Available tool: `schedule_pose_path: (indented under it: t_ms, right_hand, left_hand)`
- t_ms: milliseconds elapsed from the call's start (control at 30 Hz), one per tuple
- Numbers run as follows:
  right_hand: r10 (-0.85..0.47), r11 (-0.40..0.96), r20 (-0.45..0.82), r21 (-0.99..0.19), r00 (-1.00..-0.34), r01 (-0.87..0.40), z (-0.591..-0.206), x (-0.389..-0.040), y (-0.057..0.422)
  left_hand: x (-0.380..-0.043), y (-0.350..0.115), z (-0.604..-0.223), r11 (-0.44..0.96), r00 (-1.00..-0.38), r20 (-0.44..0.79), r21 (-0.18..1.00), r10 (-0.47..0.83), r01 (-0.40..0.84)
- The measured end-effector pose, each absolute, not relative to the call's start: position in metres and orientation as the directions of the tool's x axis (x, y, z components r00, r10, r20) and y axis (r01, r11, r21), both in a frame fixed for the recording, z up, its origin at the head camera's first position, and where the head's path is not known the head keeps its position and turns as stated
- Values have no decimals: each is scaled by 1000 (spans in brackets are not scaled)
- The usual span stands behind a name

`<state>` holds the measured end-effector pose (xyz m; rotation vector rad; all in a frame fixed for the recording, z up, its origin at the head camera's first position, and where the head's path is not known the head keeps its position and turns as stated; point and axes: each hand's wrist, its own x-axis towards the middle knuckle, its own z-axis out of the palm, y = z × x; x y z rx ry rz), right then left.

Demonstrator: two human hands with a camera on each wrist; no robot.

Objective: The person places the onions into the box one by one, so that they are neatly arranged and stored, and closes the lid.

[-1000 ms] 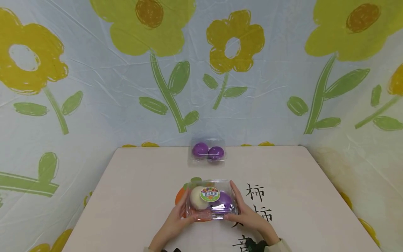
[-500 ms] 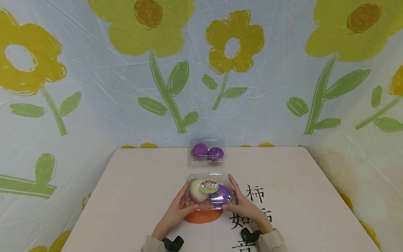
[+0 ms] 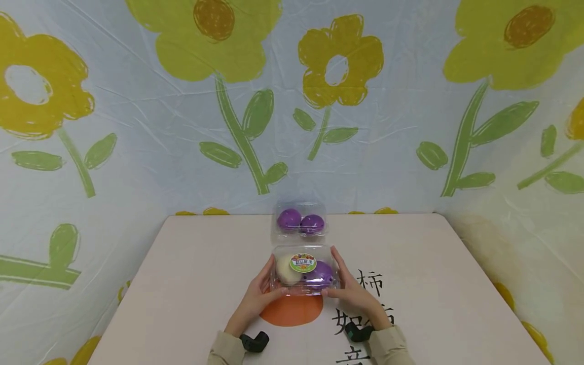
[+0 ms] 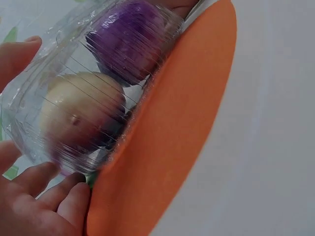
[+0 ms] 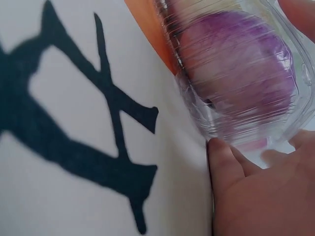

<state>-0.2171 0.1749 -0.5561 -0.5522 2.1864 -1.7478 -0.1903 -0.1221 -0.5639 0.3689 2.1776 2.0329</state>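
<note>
A clear plastic fruit box [image 3: 304, 290] stands at mid table, with a colourful oval sticker [image 3: 303, 262] on its lid. Through its walls I see a cream-coloured round fruit [image 3: 286, 272] on the left and a purple round one [image 3: 320, 274] on the right. My left hand [image 3: 258, 294] grips the box's left end, thumb on the near side. At the opposite end my right hand [image 3: 351, 291] holds it the same way. In the left wrist view, fingertips touch the ridged plastic [image 4: 93, 157] near the bottom. The right wrist view shows fingers against the box's lower corner.
Just behind stands a second clear box [image 3: 301, 233] containing two purple fruits [image 3: 289, 219], near the table's back edge. The pale table [image 3: 191, 284] bears an orange print [image 3: 292, 312] and black written characters [image 3: 370, 281]. Flower-printed cloth [image 3: 383, 167] surrounds the table.
Both hands have moved the box forward, away from me, toward the second box. More of the orange print shows in front of it. The rear box stays put.
</note>
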Motion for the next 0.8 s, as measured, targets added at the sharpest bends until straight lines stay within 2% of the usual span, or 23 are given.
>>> schedule_pose_path:
  t_ms: [267, 800]
  right_hand:
    - [-460, 173, -12, -982, -888, -76, -558, -215, 173]
    - [-490, 130, 12, -988, -872, -87, -552, -219, 177]
  left_hand:
    - [-188, -123, -569, 47, -964, 75, 995, 257, 90]
    - [-195, -128, -562, 5, -954, 70, 997, 291, 75]
